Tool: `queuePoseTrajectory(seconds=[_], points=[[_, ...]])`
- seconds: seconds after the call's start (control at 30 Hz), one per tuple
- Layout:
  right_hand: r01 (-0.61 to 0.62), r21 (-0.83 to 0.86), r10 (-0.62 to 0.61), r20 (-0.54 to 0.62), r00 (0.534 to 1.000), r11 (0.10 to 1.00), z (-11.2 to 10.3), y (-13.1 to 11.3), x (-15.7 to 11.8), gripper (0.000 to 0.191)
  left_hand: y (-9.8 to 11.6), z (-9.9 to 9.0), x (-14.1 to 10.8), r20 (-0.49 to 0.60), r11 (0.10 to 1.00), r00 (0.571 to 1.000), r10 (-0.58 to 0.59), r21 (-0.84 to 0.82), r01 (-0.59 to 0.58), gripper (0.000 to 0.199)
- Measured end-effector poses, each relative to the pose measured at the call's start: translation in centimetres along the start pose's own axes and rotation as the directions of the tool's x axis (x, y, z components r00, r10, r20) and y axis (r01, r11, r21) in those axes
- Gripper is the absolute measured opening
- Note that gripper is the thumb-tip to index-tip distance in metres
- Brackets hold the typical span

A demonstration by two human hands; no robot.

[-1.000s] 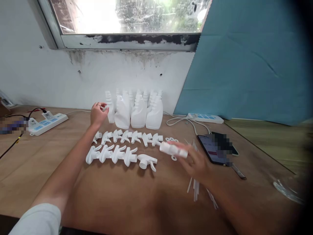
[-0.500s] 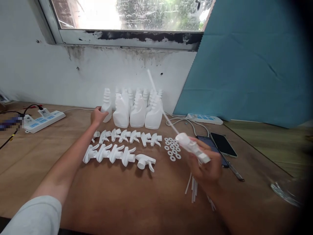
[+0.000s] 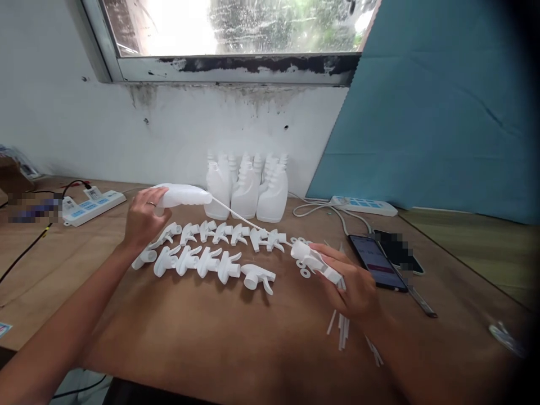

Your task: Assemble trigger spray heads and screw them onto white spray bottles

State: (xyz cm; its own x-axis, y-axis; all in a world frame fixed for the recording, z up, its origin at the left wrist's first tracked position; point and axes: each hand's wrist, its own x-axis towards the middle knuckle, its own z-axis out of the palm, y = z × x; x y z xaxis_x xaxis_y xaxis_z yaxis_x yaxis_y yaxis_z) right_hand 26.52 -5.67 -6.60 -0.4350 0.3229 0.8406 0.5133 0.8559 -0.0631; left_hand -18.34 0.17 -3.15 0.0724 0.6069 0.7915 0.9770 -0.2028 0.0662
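My left hand (image 3: pixel 145 216) is closed around a white plastic spray bottle (image 3: pixel 183 195), tipped on its side with its neck pointing right. In my right hand (image 3: pixel 352 284) is a white trigger sprayer head (image 3: pixel 314 260). Its long thin dip tube (image 3: pixel 240 215) reaches left to the bottle's mouth; whether the tip is inside I cannot tell. Two rows of loose trigger sprayer heads (image 3: pixel 208 263) lie on the table between my hands. White ring washers (image 3: pixel 305 273) are partly hidden behind the held sprayer head.
Several white bottles (image 3: pixel 272 194) stand upright against the wall. Loose dip tubes (image 3: pixel 343 332) lie below my right hand. A lit phone (image 3: pixel 377 261), a dark phone and a metal tool (image 3: pixel 422 304) lie at right. Power strips (image 3: pixel 95 207) with cables sit on both sides.
My left hand has lifted the bottle off the table and tilted it sideways. The sprayer head's tube has swung down from pointing up to meet the bottle's neck.
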Motion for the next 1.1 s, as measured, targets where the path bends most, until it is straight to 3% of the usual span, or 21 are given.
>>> queuePoseTrajectory(seconds=[0.2, 0.3, 0.43, 0.57, 0.67, 0.77, 0.93, 1.1], points=[[0.045, -0.032, -0.044, 0.037, 0.998, 0.998, -0.1, 0.0, -0.1, 0.049, 0.3, -0.5, -0.2, 0.032, 1.0, 0.999, 0.016, 0.02, -0.017, 0.043], [0.008, -0.028, -0.007, 0.038, 0.999, 1.0, 0.0, -0.1, 0.1, 0.044, 1.5, -1.4, -0.4, 0.009, 0.996, 0.997, 0.082, 0.019, -0.082, 0.043], [-0.15, 0.128, 0.162, -0.09, 0.983, 0.98, -0.2, -1.0, 1.5, 0.03, 4.9, -3.7, -1.2, -0.028, 0.984, 0.987, 0.16, -0.077, -0.161, 0.045], [-0.273, 0.328, 0.368, -0.279, 0.887, 0.905, -1.2, -2.7, 4.1, 0.023, 9.0, -6.7, -2.7, 0.049, 0.937, 0.981, 0.185, -0.309, -0.162, 0.049], [-0.314, 0.36, 0.422, -0.278, 0.863, 0.878, -2.3, -4.2, 6.9, 0.02, 11.4, -8.3, -4.4, 0.159, 0.869, 0.976, 0.148, -0.492, -0.052, 0.05], [-0.272, 0.356, 0.356, -0.195, 0.914, 0.894, -3.0, -5.7, 9.6, 0.017, 13.2, -8.9, -6.3, 0.293, 0.761, 0.949, 0.113, -0.64, 0.107, 0.049], [-0.29, 0.496, 0.348, -0.026, 0.937, 0.818, -2.7, -7.2, 12.5, 0.019, 15.5, -8.4, -8.8, 0.505, 0.54, 0.861, 0.057, -0.741, 0.399, 0.043], [-0.418, 0.548, 0.393, 0.17, 0.904, 0.725, -1.7, -7.8, 13.0, 0.021, 16.8, -6.9, -10.4, 0.625, 0.38, 0.78, 0.027, -0.728, 0.57, 0.042]])
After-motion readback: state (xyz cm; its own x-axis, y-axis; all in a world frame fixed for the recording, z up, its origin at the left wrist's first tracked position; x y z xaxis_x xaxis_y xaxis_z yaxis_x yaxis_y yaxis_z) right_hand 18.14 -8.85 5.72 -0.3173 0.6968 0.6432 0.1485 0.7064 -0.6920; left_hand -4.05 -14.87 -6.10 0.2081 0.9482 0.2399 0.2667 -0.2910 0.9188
